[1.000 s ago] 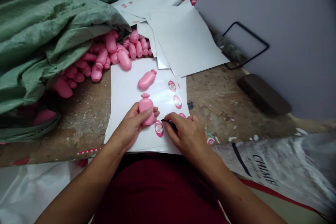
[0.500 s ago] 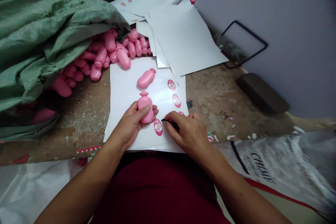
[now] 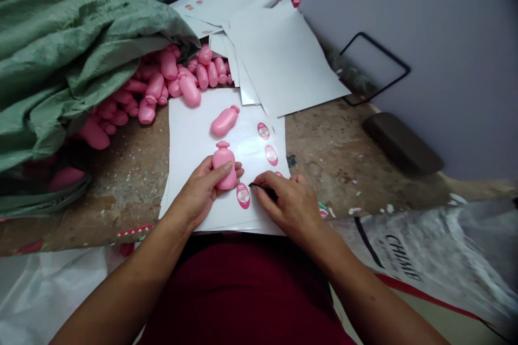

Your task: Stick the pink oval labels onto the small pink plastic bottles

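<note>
While the left hand (image 3: 197, 195) clenches a pink plastic bottle (image 3: 224, 166) and the right hand (image 3: 288, 208) pinches a thin black tool (image 3: 259, 186), a green woven sack (image 3: 68, 48) beyond the grip spills loose pink bottles (image 3: 168, 78).

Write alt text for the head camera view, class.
A left hand holds a pink plastic bottle over a white label sheet while the right hand holds a thin black tool beside an oval pink label. More pink bottles spill from a green woven sack.

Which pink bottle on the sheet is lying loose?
The upper pink bottle lies on its side on the white sheet; the lower bottle is held in the left hand.
</note>
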{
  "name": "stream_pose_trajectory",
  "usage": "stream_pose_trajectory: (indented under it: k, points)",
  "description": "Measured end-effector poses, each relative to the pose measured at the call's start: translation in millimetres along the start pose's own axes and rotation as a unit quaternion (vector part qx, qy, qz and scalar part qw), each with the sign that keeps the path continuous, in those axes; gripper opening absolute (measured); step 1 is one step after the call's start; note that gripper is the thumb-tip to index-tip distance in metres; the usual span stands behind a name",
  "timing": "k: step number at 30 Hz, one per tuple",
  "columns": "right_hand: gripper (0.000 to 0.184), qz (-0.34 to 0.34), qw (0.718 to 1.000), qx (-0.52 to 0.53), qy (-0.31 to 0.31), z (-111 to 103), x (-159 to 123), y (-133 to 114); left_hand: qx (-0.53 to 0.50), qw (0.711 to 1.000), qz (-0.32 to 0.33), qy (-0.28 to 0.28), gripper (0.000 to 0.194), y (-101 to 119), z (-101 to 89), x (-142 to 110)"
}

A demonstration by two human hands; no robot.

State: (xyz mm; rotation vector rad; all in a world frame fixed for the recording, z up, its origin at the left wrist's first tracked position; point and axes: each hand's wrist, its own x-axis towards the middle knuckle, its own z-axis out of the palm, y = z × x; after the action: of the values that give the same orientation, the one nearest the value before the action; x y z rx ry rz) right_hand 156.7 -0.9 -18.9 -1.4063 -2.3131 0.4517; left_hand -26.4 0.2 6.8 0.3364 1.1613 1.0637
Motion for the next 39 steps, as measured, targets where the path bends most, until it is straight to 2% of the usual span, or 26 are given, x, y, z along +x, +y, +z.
stream_pose_trajectory:
  k: [4,12,20,26,28,30,34,36,39]
  points:
    - [0.014,-0.015,0.999,-0.019,0.022,2,1,-1,-0.001,1.0,0.002,0.0,0.017,0,0.0,-1]
    - [0.011,-0.006,0.998,0.045,-0.038,-4,6,0,0.001,1.0,0.001,-0.009,0.018,0,-1.1,1]
    - [0.013,-0.033,0.999,-0.017,0.004,-3,1,1,-0.008,1.0,0.001,-0.004,0.018,-1,-0.8,1]
    - [0.019,0.022,0.999,-0.023,-0.029,-1,10,-5,-0.001,1.0,0.006,-0.005,0.017,0,0.6,1]
    - [0.022,0.06,0.997,0.017,-0.048,-5,12,-6,-0.003,1.0,0.01,-0.003,0.016,0,0.6,0]
    - [0.024,0.102,0.985,0.121,-0.071,-12,14,-5,-0.006,1.0,0.012,0.002,0.016,-1,0.0,1]
    - [0.03,0.173,0.911,0.366,-0.073,-32,16,-4,0.007,1.0,0.019,-0.005,0.022,-3,-1.0,0]
    - [0.027,0.179,0.89,0.414,-0.066,-38,18,-6,0.025,0.999,0.029,-0.021,0.03,-2,0.0,-4]
    - [0.021,0.177,0.884,0.428,-0.068,-41,21,-12,0.024,0.997,0.03,-0.062,0.04,0,3.9,-14]
